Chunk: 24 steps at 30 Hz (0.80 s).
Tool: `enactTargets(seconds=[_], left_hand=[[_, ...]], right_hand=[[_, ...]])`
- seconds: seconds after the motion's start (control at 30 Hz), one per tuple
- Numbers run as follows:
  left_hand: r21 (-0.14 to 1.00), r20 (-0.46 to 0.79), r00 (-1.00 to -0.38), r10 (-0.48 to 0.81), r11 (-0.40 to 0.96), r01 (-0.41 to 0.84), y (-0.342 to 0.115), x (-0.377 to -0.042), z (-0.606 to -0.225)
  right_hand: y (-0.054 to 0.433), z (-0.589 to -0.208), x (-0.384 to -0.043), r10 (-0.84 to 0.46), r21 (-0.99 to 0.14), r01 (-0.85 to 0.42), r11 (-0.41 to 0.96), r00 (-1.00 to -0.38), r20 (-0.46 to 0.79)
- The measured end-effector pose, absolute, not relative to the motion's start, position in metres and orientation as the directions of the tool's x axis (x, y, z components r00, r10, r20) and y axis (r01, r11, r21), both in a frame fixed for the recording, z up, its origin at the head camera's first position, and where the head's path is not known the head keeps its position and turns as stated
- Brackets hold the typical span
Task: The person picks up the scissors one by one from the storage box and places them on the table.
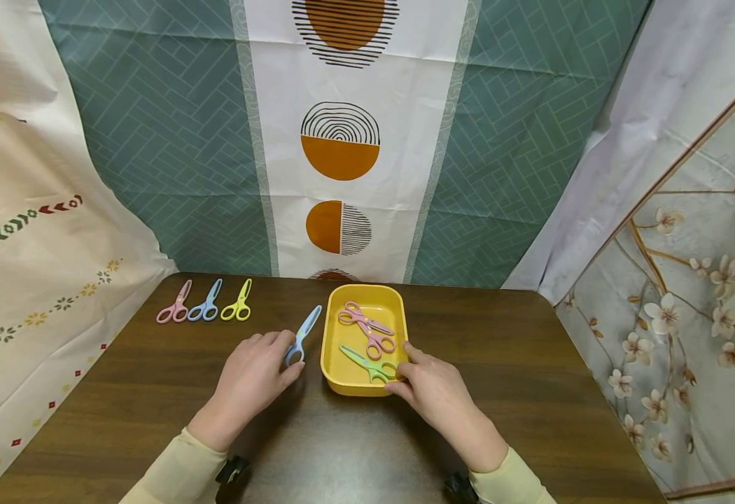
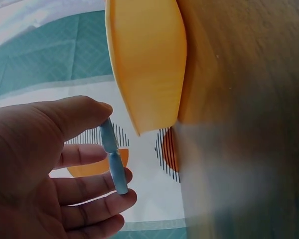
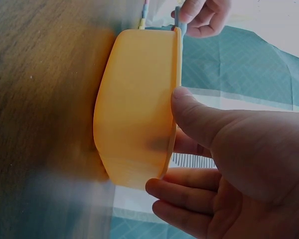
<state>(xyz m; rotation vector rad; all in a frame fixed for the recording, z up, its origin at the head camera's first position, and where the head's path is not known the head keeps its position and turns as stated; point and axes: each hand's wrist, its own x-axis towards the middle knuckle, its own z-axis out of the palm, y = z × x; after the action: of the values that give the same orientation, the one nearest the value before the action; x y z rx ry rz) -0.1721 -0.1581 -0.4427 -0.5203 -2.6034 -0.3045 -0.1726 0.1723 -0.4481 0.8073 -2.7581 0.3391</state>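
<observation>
My left hand (image 1: 254, 371) pinches blue scissors (image 1: 305, 332) by the finger loops, left of a yellow tray (image 1: 330, 374). Their blades point up and away, toward the back of the table. In the left wrist view the scissors (image 2: 118, 174) show edge-on between thumb and fingers. My right hand (image 1: 437, 388) grips the tray's near right corner, the thumb on the near rim and the fingers along the right side. Inside the tray lie two pairs of pink scissors (image 1: 367, 329), one crossing the other, and green scissors (image 1: 360, 360) nearer the front.
Pink scissors (image 1: 180, 302), blue scissors (image 1: 206, 302) and yellow scissors (image 1: 238, 303) lie in a row at the table's back left. A patterned curtain (image 1: 487, 175) hangs behind the dark wooden table (image 1: 506, 350).
</observation>
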Motion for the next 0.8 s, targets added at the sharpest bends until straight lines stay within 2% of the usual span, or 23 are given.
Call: enactTargets(seconds=[0.47, 0.8], left_hand=[[0.166, 0.444, -0.857, 0.264, 0.915, 0.368, -0.163, -0.169, -0.454], [0.141, 0.408, -0.873, 0.269, 0.926, 0.351, -0.167, -0.169, -0.462]], right_hand=[[0.172, -0.449, -0.173, -0.502, -0.146, -0.558, 0.817, -0.812, 0.297], [0.172, -0.449, -0.173, -0.499, -0.145, -0.555, 0.819, -0.814, 0.297]])
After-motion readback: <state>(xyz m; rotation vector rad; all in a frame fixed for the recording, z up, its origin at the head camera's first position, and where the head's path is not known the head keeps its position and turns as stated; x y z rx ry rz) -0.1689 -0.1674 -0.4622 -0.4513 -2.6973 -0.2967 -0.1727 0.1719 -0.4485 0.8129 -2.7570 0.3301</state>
